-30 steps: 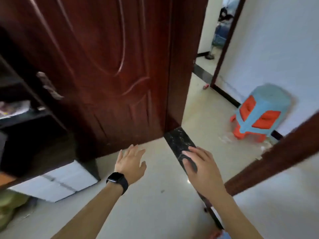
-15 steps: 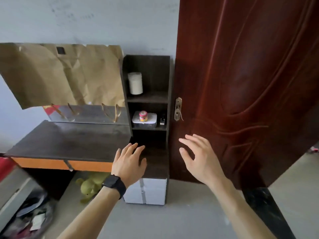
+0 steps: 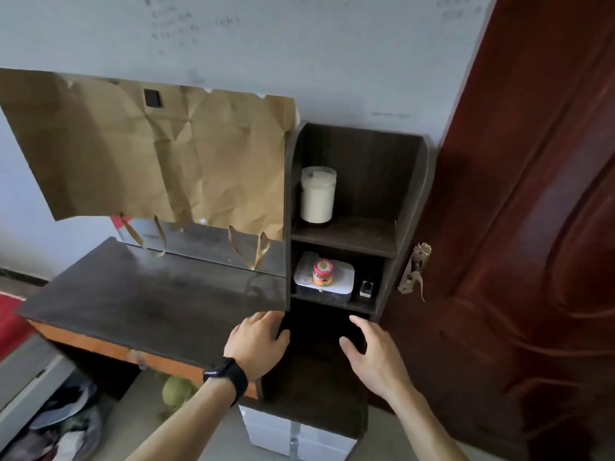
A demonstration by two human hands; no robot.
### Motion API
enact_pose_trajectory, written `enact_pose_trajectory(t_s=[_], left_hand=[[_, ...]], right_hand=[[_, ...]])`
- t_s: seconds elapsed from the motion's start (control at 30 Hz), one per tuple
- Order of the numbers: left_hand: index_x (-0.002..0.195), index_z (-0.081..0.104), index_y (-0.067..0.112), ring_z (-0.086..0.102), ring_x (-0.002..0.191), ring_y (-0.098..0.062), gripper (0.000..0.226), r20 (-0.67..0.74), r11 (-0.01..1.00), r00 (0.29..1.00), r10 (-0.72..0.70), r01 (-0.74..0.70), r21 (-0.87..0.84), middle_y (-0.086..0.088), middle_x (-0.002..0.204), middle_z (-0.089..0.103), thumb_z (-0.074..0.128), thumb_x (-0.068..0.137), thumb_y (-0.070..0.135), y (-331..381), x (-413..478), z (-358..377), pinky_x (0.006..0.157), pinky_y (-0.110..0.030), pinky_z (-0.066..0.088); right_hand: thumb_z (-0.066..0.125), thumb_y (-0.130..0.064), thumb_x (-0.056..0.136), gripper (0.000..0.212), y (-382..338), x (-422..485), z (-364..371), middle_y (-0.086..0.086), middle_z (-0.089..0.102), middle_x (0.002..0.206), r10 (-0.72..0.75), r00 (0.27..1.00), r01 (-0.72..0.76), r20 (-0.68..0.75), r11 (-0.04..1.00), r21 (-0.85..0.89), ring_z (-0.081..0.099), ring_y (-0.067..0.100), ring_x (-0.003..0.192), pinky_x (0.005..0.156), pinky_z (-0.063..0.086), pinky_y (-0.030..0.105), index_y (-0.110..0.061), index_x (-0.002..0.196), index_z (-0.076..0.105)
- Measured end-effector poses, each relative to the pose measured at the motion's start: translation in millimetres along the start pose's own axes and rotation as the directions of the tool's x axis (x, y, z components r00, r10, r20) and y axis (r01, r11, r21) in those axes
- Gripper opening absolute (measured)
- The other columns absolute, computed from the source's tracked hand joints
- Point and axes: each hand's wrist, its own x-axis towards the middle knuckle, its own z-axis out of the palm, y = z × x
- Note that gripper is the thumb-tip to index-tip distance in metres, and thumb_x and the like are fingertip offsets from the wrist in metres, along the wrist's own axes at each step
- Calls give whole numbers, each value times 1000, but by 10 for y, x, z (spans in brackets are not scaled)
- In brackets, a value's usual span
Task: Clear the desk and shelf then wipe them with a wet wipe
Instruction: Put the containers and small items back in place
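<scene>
Faint scribbles on the wall at the top of the frame are unreadable. At centre, the matte dark wood-grain desk [image 3: 143,301] meets the shelf [image 3: 411,201], which holds a cylindrical white jar [image 3: 317,194]. Left hand [image 3: 258,344] and right hand [image 3: 374,357] hover below centre, fingers spread, holding nothing.

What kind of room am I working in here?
Probably a bedroom or small room in a home: a dark wooden desk joined to a dark open shelf unit stands against a pale painted wall, beside a reddish-brown panelled door with a brass handle.
</scene>
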Motion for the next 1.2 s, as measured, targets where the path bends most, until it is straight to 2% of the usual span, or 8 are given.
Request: enact_pose_trajectory(t_s=[0.13, 0.27, 0.37, 0.43, 0.5, 0.63, 1.0, 1.2], left_hand=[[133, 56, 25, 56, 121, -16, 45, 160, 885, 964, -211, 258, -388, 5, 129, 62, 59, 92, 42, 4, 632, 204, 98, -23, 41], [116, 66, 25, 65, 103, -16, 57, 349, 575, 865, -359, 500, -648, 4, 112, 71, 68, 71, 60, -4, 1211, 451, 93, -34, 52], [109, 65, 22, 63, 91, -14, 46, 430, 410, 814, -390, 572, -711, 4, 102, 70, 66, 80, 57, -8, 1556, 638, 73, -32, 50], [101, 61, 20, 59, 82, -14, 36, 493, 311, 773, -398, 620, -720, 3, 99, 67, 62, 88, 53, 13, 1831, 689, 66, -31, 45], [101, 59, 18, 59, 85, -17, 40, 568, 225, 726, -388, 672, -706, 0, 101, 64, 59, 89, 56, 27, 2080, 742, 76, -36, 46], [106, 62, 11, 61, 87, -22, 47, 641, 127, 667, -380, 724, -678, 0, 94, 66, 55, 92, 55, 16, 2412, 927, 86, -38, 45], [93, 69, 21, 72, 69, -10, 35, 460, 424, 848, -262, 530, -735, 2, 84, 76, 69, 82, 55, -328, 2024, 993, 72, -28, 57], [92, 70, 24, 63, 60, -11, 28, 617, 725, 767, -177, 526, -445, -1, 78, 75, 67, 85, 51, -846, 1560, 1304, 59, -25, 54]], right_hand=[[64, -48, 91, 69, 74, 839, 238, -1, 47, 149, 147, 983, -159, 111, 981, 114, 53, 13, 128, 103, 41, 25, -23, 149, 36], [72, -44, 85, 81, 45, 1527, 474, 2, 43, 148, 260, 962, -271, 82, 940, 206, 62, 9, 108, 88, 43, 21, -20, 150, 32], [77, -44, 80, 88, 18, 1893, 652, 8, 41, 148, 320, 947, -313, 13, 914, 259, 62, 8, 95, 79, 42, 15, -19, 151, 31], [78, -44, 80, 90, 14, 2108, 739, 11, 36, 152, 357, 934, -343, -11, 903, 261, 59, 18, 114, 86, 36, 12, -18, 152, 30], [79, -48, 78, 93, 37, 2273, 827, 11, 37, 152, 375, 927, -362, -10, 900, 241, 46, 24, 133, 97, 35, 18, -21, 152, 30], [81, -54, 72, 85, 140, 2385, 996, 9, 51, 139, 412, 910, -392, -44, 890, 231, 50, 25, 128, 96, 38, 25, -26, 143, 44], [88, -34, 72, 61, 88, 1537, 1017, -8, 72, 108, 597, 796, -422, -100, 666, 615, 69, 4, 96, 84, 53, 18, -26, 123, 57], [85, -51, 67, 61, 468, 434, 1574, -10, 71, 103, 759, 651, -674, 21, 565, 477, 68, 7, 93, 77, 49, 14, -33, 118, 57]])
